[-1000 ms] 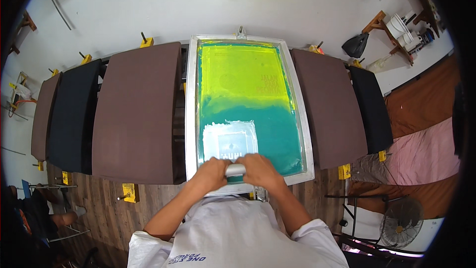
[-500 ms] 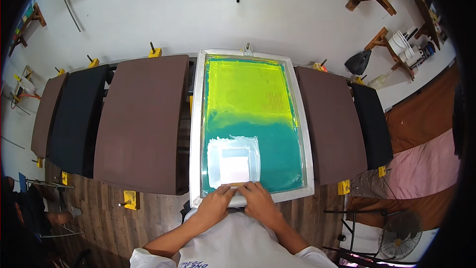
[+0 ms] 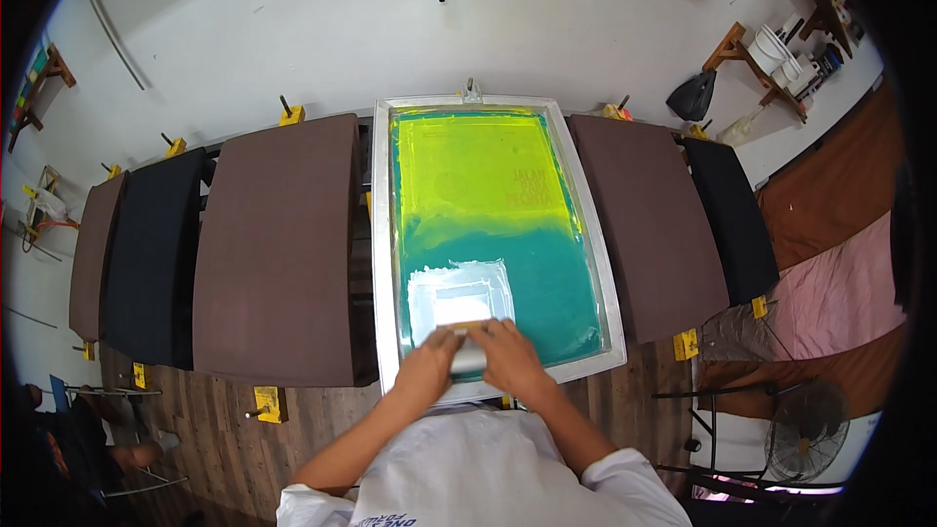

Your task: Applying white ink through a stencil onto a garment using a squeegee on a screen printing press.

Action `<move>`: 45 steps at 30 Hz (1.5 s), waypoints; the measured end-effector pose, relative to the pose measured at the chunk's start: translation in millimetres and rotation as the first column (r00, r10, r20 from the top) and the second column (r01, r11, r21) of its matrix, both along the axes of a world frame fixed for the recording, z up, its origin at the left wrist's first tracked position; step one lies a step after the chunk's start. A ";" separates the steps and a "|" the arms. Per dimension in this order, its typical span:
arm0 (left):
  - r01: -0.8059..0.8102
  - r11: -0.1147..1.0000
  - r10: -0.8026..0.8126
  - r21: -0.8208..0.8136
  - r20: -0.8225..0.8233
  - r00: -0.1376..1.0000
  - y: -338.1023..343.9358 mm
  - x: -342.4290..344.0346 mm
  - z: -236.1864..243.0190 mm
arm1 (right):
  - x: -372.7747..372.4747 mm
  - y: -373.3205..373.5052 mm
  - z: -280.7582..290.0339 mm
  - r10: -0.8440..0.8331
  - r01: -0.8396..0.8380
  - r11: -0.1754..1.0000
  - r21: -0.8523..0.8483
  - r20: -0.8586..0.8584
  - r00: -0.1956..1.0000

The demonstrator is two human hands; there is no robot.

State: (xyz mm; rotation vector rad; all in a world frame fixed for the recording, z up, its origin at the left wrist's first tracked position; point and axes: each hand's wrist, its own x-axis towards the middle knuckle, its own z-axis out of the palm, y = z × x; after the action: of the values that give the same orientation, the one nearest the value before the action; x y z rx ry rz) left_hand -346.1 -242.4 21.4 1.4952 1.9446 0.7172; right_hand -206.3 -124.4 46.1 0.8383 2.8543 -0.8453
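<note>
In front of me lies a screen-printing frame (image 3: 387, 234) with a silver metal rim. Its mesh is teal toward me and bright yellow-green on the far half. A patch of white ink (image 3: 429, 285) spreads over the near left part of the mesh. My left hand (image 3: 427, 368) and my right hand (image 3: 509, 361) are closed side by side on a squeegee (image 3: 467, 326) with a wooden-coloured top edge. The squeegee is over the near part of the white patch and covers some of it. Its lower edge is hidden.
Brown fabric covers a wide board (image 3: 278, 244) left of the frame and another board (image 3: 649, 224) to the right. Dark boards (image 3: 146, 254) stand farther out. Yellow clamps (image 3: 270, 405) stick out at the board ends. A fan (image 3: 805, 429) stands lower right. Wall shelves (image 3: 752, 68) hold containers.
Both hands have pushed the squeegee away from me, from the near rim onto the white ink. Less of the white patch shows. The view has shifted slightly.
</note>
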 end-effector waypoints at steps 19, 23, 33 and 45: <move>-0.011 0.997 0.011 0.076 -0.004 1.000 24.7 -21.4 -3.0 | -21.9 25.9 -3.5 -0.025 0.026 0.999 0.041 -0.018 1.000; 0.016 1.000 -0.015 0.024 -0.058 0.998 -18.6 18.1 8.6 | 20.0 -21.8 -5.6 -0.032 0.033 0.999 0.035 -0.021 0.999; -0.046 0.999 0.047 0.022 -0.024 0.999 39.4 -23.4 23.1 | -27.2 41.8 11.8 0.010 -0.015 0.998 0.062 0.079 0.997; 0.032 0.999 -0.032 0.003 -0.090 0.995 -25.3 25.6 10.0 | 27.8 -26.9 -2.1 0.015 -0.010 0.997 0.078 -0.066 0.998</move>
State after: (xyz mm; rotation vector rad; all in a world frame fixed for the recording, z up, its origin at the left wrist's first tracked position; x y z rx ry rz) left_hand -320.5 -267.7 31.4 1.5823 1.9817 0.6513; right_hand -178.4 -151.3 44.0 0.8142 2.9640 -0.7800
